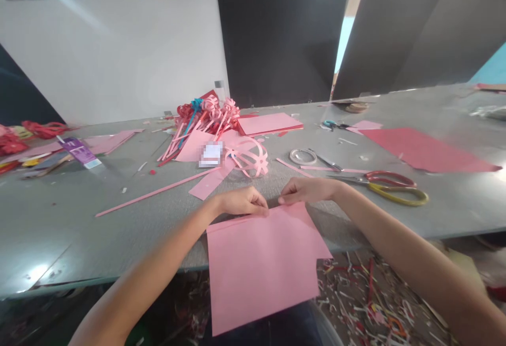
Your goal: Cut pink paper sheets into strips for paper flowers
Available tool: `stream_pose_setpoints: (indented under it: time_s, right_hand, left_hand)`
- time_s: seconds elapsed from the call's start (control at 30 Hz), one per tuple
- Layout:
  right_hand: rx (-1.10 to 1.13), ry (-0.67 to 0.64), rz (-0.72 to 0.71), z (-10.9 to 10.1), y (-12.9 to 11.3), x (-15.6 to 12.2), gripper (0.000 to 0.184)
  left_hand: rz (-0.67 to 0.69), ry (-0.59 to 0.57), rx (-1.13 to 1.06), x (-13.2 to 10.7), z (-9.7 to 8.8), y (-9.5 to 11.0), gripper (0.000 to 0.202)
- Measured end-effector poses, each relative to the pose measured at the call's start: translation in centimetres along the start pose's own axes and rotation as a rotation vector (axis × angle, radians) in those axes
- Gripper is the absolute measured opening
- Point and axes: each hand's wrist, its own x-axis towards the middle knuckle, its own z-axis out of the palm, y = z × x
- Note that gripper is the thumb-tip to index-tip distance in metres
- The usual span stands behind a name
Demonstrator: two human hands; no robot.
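Observation:
A pink paper sheet (pixel 259 264) lies over the front edge of the grey table (pixel 79 214) and hangs toward me. My left hand (pixel 241 202) pinches its far edge with closed fingers. My right hand (pixel 306 190) pinches the same edge a little to the right. The two hands sit close together. The far edge of the sheet looks folded over into a narrow strip.
Scissors (pixel 389 186) with red and yellow handles lie to the right. A tape roll (pixel 302 156) and pink strips sit behind my hands. A pink paper ball (pixel 250 157), paper flowers (pixel 209 114), a stack of pink sheets (pixel 269 123) and a red sheet (pixel 419 149) lie farther back. Paper scraps cover the floor.

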Motion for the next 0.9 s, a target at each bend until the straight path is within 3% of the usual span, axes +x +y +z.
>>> stream_pose_setpoints:
  time_s: [0.2, 0.47, 0.9]
  right_hand:
    - [0.069, -0.038, 0.125, -1.3, 0.3, -1.0, 0.040]
    - [0.030, -0.047, 0.057, -1.3, 0.5, -0.8, 0.040]
    - [0.068, -0.073, 0.076, -1.3, 0.4, -0.8, 0.028]
  left_hand:
    - [-0.012, -0.003, 0.023, -0.1, -0.1, 0.0, 0.023]
    - [-0.006, -0.010, 0.040, 0.0, -0.1, -0.1, 0.023]
    - [-0.015, -0.022, 0.023, 0.0, -0.1, 0.1, 0.022]
